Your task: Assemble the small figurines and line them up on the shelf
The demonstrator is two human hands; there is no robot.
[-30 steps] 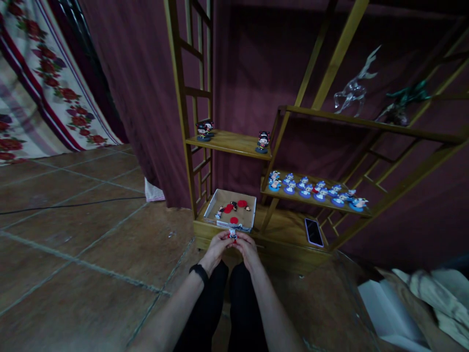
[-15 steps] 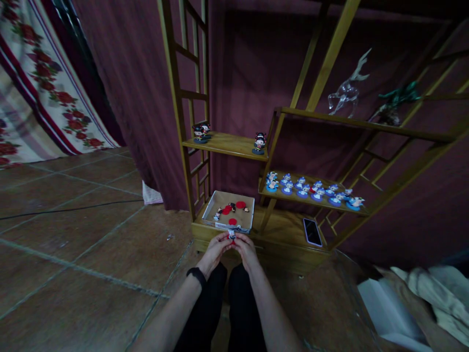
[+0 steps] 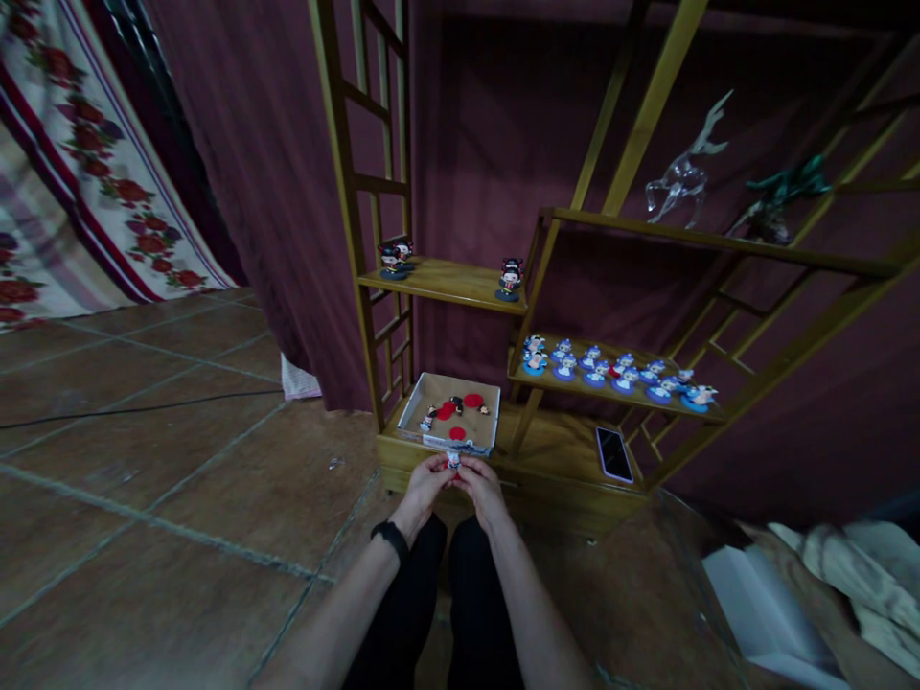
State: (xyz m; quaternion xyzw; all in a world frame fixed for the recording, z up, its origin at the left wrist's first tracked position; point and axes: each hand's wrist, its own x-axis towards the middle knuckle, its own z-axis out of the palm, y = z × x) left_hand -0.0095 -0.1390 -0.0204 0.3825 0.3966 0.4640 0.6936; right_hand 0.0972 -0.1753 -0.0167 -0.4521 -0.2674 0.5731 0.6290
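Observation:
Between the fingertips of both hands is a small figurine with a white top and a red base. My left hand, with a dark band on its wrist, is closed on the figurine from the left. From the other side my right hand pinches it too. Just beyond the hands, a shallow cardboard box sits on the lowest shelf. Inside it lie several small dark-haired figurines and red discs, among them a red disc near the front and a figurine at the left.
Figurines stand on the upper left shelf. Several blue-based figurines line the middle right shelf. A phone lies at the lower right. Above stands a clear deer ornament. A white box is on the floor at right.
Both hands stay on the figurine, which has shifted or turned very slightly between the fingers. The view has moved a little; the shelves and box look the same.

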